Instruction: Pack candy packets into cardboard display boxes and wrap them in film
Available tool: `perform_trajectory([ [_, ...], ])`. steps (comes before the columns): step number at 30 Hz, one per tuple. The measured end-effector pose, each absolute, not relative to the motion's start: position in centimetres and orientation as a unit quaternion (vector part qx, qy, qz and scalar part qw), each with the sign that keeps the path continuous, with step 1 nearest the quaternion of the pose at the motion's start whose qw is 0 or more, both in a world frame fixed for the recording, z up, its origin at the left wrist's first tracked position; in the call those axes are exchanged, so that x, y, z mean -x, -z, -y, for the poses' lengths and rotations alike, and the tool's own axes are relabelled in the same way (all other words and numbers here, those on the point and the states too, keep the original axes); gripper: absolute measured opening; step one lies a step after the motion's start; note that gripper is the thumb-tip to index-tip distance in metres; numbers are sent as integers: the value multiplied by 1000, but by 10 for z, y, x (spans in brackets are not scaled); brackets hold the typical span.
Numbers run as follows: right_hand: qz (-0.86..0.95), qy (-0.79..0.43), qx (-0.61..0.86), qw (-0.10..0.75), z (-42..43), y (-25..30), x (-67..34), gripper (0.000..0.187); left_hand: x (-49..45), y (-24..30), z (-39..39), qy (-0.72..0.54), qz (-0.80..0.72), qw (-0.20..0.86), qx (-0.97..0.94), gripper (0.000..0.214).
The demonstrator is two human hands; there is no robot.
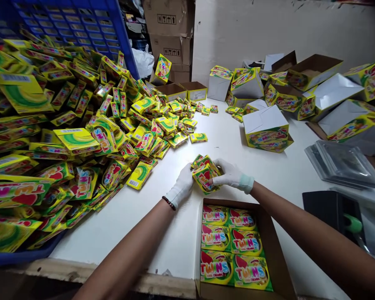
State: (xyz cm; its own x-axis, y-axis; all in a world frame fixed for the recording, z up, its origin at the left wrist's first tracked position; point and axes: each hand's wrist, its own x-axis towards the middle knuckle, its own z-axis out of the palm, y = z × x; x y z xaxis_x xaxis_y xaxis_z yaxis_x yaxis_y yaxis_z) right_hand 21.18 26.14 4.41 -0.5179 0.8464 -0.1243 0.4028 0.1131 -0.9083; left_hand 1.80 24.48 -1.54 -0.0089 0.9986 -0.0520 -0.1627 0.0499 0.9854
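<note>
Both my hands wear white gloves and meet over the table around a small bunch of yellow-green candy packs (203, 173). My left hand (183, 185) grips the bunch from the left side. On the right, my right hand (229, 174) has its thumb on the front pack and its fingers behind. Just below them, nearest me, stands an open cardboard box (276, 246) with rows of "TWINS" packs (217, 235) lying face up in it. To the left, a large heap of the same packs (112, 137) spills onto the table.
A blue plastic crate (112, 33) rises behind the heap. Several yellow display boxes (265, 129) are piled at the right rear. Clear plastic trays (340, 164) and a black tape dispenser (331, 212) lie at the right. Brown cartons (170, 50) are stacked behind the table (112, 237).
</note>
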Motion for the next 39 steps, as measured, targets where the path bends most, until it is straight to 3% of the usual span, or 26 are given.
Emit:
perform_trajectory([
  [7, 863, -230, 429, 133, -274, -41, -215, 53, -10, 15, -253, -543, -493, 473, -488, 66],
  [10, 892, -216, 349, 190, -278, -24, -220, 77, -26, 21, -249, -504, -519, 403, -561, 70],
  [13, 900, -229, 300, 218, -279, -7, -233, 106, -36, 28, -244, -517, -505, 383, -575, 57],
  [15, 897, -238, 295, 225, -278, 2, -240, 111, -39, 33, -242, -532, -472, 406, -573, 56],
  [19, 880, -241, 298, 281, -272, 15, -234, 92, -43, 36, -240, -526, -450, 423, -585, 62],
  [22, 870, -232, 306, 309, -270, 19, -224, 77, -50, 37, -240, -533, -464, 392, -589, 54],
  [26, 877, -224, 319, 280, -273, 22, -224, 72, -60, 38, -245, -551, -512, 341, -563, 40],
  [31, 886, -209, 338, 238, -280, 23, -226, 69, -67, 38, -253, -555, -521, 319, -564, 39],
  [35, 890, -196, 380, 159, -279, -12, -221, 70, -60, 30, -250, -555, -516, 358, -545, 56],
  [39, 835, -215, 454, 222, -238, -87, -237, 64, -34, 16, -208, -567, -510, 423, -489, 68],
])
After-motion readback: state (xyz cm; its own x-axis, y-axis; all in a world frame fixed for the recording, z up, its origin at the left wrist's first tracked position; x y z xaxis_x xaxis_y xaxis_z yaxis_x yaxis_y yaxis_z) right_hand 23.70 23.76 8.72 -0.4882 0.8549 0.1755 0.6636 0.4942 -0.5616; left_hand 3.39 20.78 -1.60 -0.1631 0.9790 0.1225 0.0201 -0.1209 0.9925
